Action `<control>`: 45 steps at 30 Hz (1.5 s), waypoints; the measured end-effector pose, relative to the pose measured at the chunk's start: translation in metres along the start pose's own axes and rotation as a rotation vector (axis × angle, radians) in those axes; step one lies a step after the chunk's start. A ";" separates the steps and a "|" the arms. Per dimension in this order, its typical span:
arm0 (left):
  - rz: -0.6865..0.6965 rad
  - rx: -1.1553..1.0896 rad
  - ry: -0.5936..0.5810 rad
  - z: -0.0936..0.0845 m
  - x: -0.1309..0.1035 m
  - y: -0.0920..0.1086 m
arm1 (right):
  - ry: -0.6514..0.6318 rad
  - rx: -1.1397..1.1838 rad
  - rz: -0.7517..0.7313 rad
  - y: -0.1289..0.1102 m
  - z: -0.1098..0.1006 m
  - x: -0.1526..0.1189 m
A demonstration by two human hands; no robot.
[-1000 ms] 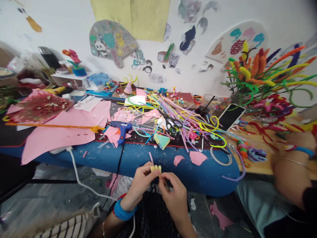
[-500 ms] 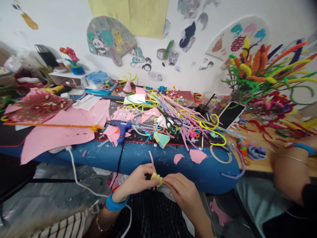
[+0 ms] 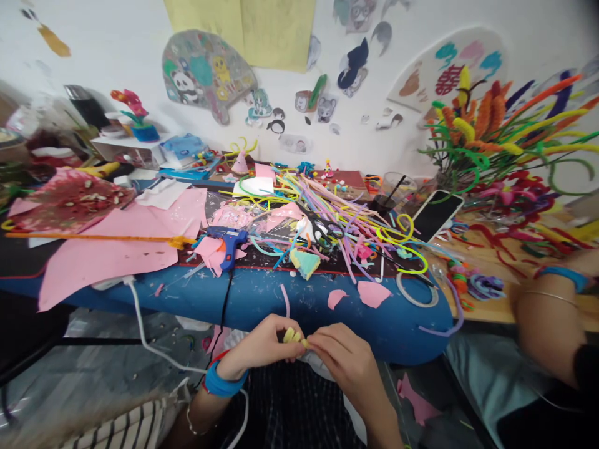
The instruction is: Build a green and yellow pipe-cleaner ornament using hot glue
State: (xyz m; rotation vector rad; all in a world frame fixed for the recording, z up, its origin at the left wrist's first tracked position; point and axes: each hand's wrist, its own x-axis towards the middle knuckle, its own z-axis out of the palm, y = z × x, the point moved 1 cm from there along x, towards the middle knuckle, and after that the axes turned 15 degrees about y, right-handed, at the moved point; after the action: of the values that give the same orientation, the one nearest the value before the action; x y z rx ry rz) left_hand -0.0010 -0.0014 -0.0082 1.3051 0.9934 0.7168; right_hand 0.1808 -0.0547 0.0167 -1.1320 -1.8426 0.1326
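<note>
Close to my lap, below the front edge of the blue table, both hands meet at a small folded piece of yellow pipe cleaner (image 3: 292,336). My left hand (image 3: 266,340) pinches it between thumb and fingers. From the other side, the fingertips of my right hand (image 3: 341,352) close on its right end. Part of the piece is hidden by my fingers. Just above my left hand, a short lilac pipe cleaner (image 3: 285,302) lies at the table's edge. Beyond it sit a blue-and-yellow fuzzy wedge (image 3: 307,264) and a blue glue gun (image 3: 229,246).
A heap of pastel pipe cleaners (image 3: 322,202) with scissors (image 3: 322,227) covers the table (image 3: 262,290). Pink sheets (image 3: 116,255) lie left, a phone (image 3: 438,215) leans right. A white cable (image 3: 145,333) hangs down. Another person's arm (image 3: 550,324) is at far right.
My left fingers have shifted on the yellow piece, so its loops show differently between them. The right hand stays nearly still at its end. The other person's arm moved slightly.
</note>
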 end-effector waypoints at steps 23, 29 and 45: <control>0.172 -0.149 0.501 0.008 -0.003 0.006 | 0.496 0.169 0.311 -0.032 0.048 -0.011; 0.129 -0.180 0.328 0.005 -0.001 0.008 | 0.510 0.417 0.737 -0.015 0.048 -0.013; 0.008 -0.396 0.472 0.011 -0.001 0.004 | 0.480 0.632 0.964 -0.015 0.052 -0.010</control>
State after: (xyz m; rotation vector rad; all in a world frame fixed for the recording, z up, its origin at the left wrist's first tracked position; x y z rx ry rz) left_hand 0.0089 -0.0066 -0.0046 0.8083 1.1447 1.1952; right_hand 0.1333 -0.0529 -0.0106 -1.3279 -0.6336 0.8459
